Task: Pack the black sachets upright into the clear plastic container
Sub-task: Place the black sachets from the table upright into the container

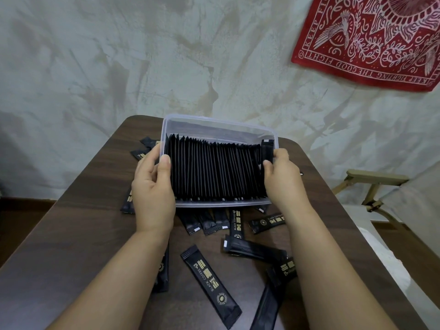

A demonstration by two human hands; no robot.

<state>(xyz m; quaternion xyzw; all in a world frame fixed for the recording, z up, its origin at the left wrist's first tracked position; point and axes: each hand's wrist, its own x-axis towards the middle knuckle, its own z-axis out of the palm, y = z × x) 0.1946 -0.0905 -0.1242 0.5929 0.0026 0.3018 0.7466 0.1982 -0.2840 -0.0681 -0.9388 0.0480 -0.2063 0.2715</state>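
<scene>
From the head view, the left hand [152,186] grips the clear rectangular plastic container [214,122] by its left end over the dark wooden bench [83,234] while the right hand [283,179] pinches a slim black sachet [267,150] at the right end of the packed row [214,172], where forcing it could buckle neighbours.

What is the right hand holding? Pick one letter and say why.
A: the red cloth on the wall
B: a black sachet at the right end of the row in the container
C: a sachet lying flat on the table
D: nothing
B: the right hand pinches a black sachet standing at the right end of the row inside the clear container, whose other end the left hand grips.
</scene>
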